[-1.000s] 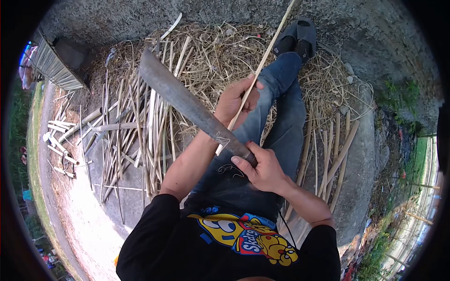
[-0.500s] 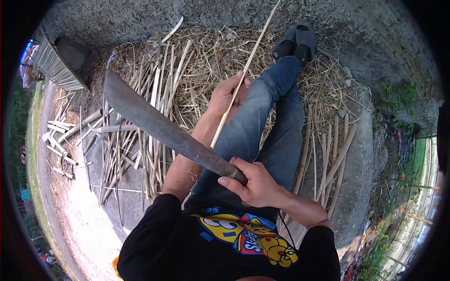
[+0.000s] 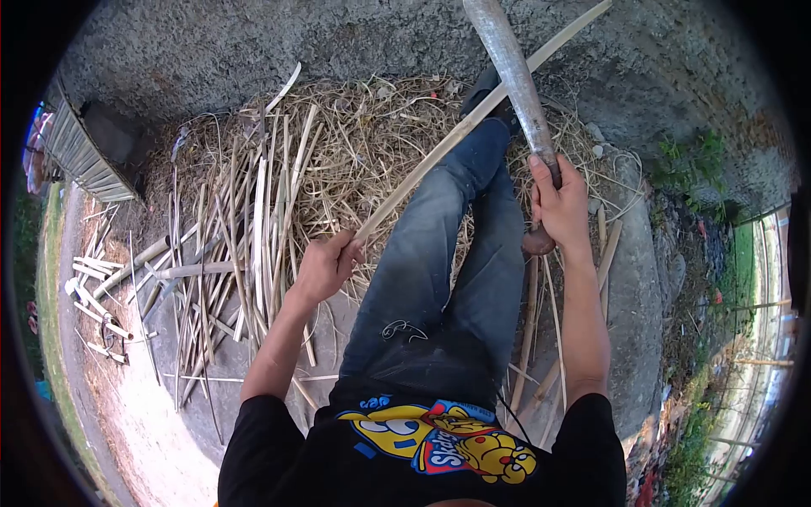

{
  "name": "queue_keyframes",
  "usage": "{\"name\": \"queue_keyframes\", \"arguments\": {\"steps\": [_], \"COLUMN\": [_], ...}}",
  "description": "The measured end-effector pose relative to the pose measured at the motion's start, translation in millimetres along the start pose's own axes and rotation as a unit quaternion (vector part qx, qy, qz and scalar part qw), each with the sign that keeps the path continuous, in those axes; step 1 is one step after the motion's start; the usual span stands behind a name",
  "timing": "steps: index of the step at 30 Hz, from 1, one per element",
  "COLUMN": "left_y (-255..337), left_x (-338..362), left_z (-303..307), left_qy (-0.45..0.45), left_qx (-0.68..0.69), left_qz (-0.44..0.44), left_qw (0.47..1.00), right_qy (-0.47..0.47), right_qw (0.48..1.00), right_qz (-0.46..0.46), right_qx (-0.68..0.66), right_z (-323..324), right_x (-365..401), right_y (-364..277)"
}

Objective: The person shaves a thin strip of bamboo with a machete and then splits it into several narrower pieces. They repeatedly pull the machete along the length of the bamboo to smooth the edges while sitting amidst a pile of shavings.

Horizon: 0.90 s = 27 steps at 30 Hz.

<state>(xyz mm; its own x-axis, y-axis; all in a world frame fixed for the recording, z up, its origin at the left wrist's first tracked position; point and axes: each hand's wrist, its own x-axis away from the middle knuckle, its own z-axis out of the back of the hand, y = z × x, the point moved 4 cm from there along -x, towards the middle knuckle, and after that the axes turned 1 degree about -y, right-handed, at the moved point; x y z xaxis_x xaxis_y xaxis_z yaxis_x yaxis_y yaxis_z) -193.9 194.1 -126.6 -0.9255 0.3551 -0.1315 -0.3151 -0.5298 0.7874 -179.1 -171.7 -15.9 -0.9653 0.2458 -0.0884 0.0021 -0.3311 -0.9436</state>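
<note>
My left hand (image 3: 328,265) is closed on the near end of a long, pale bamboo strip (image 3: 435,155). The strip slants up and away over my jeans (image 3: 422,241) toward the wall. In my right hand (image 3: 559,205) is the handle of a machete (image 3: 513,76), fingers wrapped round it; its curved butt shows below the fist. The blade points up and away and overlaps the strip's far part in this view. Its tip runs out of the top of the frame. A thin curled shaving (image 3: 404,329) lies on my lap.
Many split bamboo strips (image 3: 258,211) lie in a pile to my left, with short bamboo pieces (image 3: 101,269) beyond. Shavings (image 3: 372,135) cover the ground before the rough wall (image 3: 355,42). More bamboo lengths (image 3: 530,317) lie by my right leg.
The machete has swung from pointing left across my lap to pointing away on the right. My left hand has moved left and nearer, now at the strip's end.
</note>
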Motion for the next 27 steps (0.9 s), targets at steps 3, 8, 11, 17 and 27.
{"name": "queue_keyframes", "arguments": {"steps": [3,8,11,17,27], "left_y": [7,10,16,17,26], "left_x": [10,9,-4,3,2], "left_z": [7,13,9,18,22], "left_qy": [0.021,0.075,0.080,0.101,0.117], "left_qx": [-0.079,-0.187,-0.247,-0.285,-0.320], "left_qz": [-0.067,-0.126,-0.174,-0.258,-0.271], "left_qw": [0.994,0.971,0.950,0.918,0.900], "right_qy": [0.052,0.019,-0.096,0.019,-0.069], "right_qw": [0.999,0.998,0.988,0.998,0.994], "right_qz": [0.016,-0.038,0.019,-0.014,-0.083], "right_qx": [-0.004,-0.041,0.116,0.050,0.032], "right_z": [21,14,-26,8,-12], "right_x": [-25,-18,23,-8,21], "right_y": [8,14,33,13,31]}}
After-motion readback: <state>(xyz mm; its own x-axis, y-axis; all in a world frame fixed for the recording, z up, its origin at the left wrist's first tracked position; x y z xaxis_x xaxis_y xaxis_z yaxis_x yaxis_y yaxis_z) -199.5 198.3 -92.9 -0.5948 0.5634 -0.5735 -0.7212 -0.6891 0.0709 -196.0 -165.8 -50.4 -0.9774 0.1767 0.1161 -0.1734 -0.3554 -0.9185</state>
